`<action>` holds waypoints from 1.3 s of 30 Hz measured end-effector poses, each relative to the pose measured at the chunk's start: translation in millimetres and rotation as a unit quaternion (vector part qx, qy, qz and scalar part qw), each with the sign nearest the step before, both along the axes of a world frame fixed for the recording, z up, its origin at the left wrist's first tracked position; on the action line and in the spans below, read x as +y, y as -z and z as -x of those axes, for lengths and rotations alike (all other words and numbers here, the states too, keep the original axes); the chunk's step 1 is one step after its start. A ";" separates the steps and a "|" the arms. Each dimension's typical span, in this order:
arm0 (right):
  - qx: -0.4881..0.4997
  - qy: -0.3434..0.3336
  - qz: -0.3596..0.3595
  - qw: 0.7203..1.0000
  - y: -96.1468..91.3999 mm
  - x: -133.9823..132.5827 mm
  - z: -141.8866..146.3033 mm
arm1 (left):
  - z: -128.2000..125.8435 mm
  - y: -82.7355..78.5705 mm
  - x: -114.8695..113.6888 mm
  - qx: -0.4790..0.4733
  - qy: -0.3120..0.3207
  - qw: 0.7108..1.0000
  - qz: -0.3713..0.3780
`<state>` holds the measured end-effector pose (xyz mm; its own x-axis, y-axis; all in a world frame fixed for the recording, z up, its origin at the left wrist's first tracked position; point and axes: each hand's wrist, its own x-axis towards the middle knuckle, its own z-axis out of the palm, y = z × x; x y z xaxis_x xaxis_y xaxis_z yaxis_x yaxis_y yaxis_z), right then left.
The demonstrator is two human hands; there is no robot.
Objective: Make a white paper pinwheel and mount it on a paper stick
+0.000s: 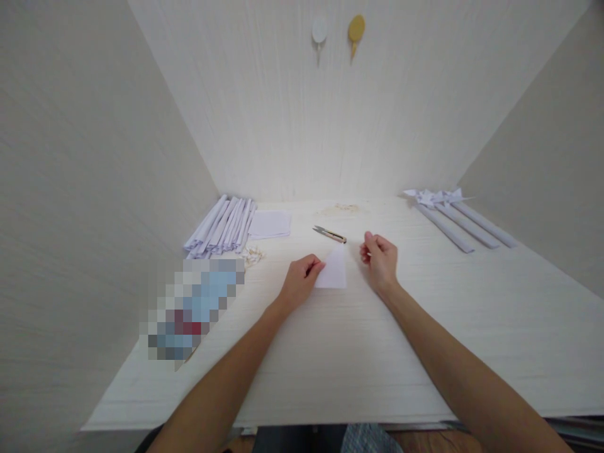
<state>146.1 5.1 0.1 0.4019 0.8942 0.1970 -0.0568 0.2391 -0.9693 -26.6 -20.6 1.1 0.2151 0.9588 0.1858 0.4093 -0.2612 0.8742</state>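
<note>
My left hand [302, 277] pinches the left edge of a small white sheet of paper [334, 272], whose top left side slants, perhaps along a fold. Just right of the paper, my right hand [381, 257] is held closed with curled fingers, apart from the sheet, and nothing shows in it. Behind the paper lies a pair of thread snips [330, 234], blades pointing left. A flat stack of white paper squares [270, 224] rests farther back on the left.
Many rolled or folded paper strips [221, 226] are heaped at back left, beside small pale bands [253, 255]. A pixelated item [198, 308] lies nearer. At right, three paper sticks [476, 225] have folded paper tops [436, 197]. Two hooks [319, 31] hang on the back wall.
</note>
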 end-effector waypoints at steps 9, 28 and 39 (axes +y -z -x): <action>-0.112 -0.160 -0.023 0.980 1.6 -9.2 21.2 | -3.0 1.6 2.3 -0.054 0.076 0.994 0.064; -0.142 -0.063 -0.047 0.987 2.1 -9.0 15.8 | -8.4 -0.8 -1.2 -0.068 0.090 0.992 0.065; 0.063 0.110 -0.055 0.990 5.5 6.9 -9.9 | -0.4 -0.9 1.3 -0.122 -0.016 0.991 0.047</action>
<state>156.0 12.0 -5.5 0.6127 0.7582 0.2231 -0.1110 0.3621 -0.9255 -26.1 -19.3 1.9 0.1439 0.9799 0.1382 0.1900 -0.1644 0.9679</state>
